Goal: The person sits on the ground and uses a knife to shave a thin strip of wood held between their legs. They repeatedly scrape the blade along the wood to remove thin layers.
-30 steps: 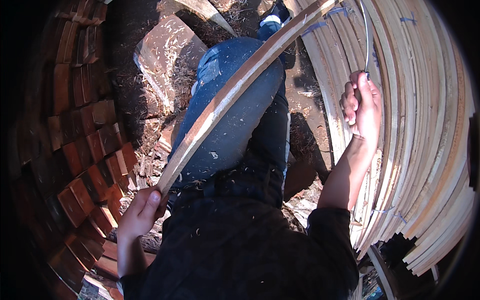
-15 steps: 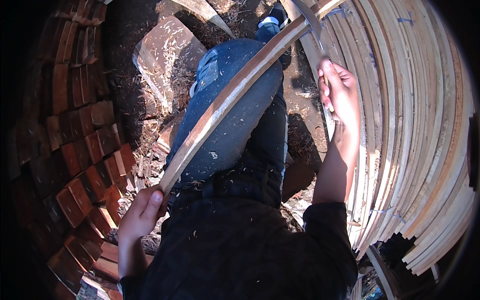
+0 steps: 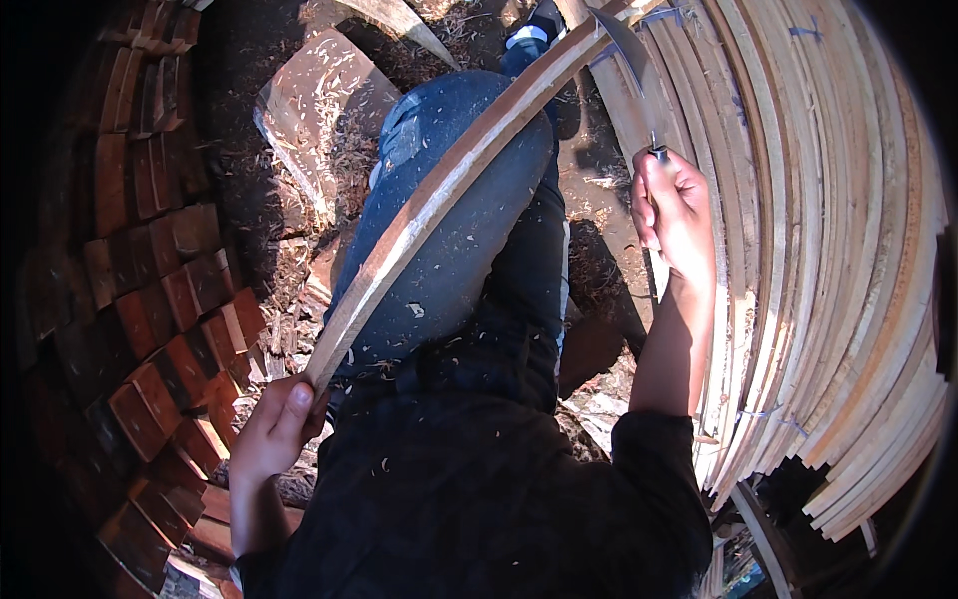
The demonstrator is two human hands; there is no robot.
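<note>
A long wooden strip [image 3: 431,208] slants across my blue-jeaned thigh, from the lower left to the top right. My left hand [image 3: 274,427] is closed round its near end, thumb on top. My right hand [image 3: 676,210] grips the handle of a curved-bladed knife [image 3: 633,58], to the right of the strip. The blade points away from me, and its tip meets or overlaps the far part of the strip; I cannot tell whether it touches. Pale shavings lie on my trousers and dark shirt.
Stacked long wooden strips [image 3: 798,250], bundled with blue ties, fill the right side. Short reddish wood blocks [image 3: 150,399] are piled on the left. A flat wooden board [image 3: 324,110] covered in shavings lies on the ground beyond my knee, near another pale wood piece [image 3: 404,25].
My right hand has come slightly toward me with the knife, its blade now sharper to see. My left hand and the strip's near end have shifted a little left.
</note>
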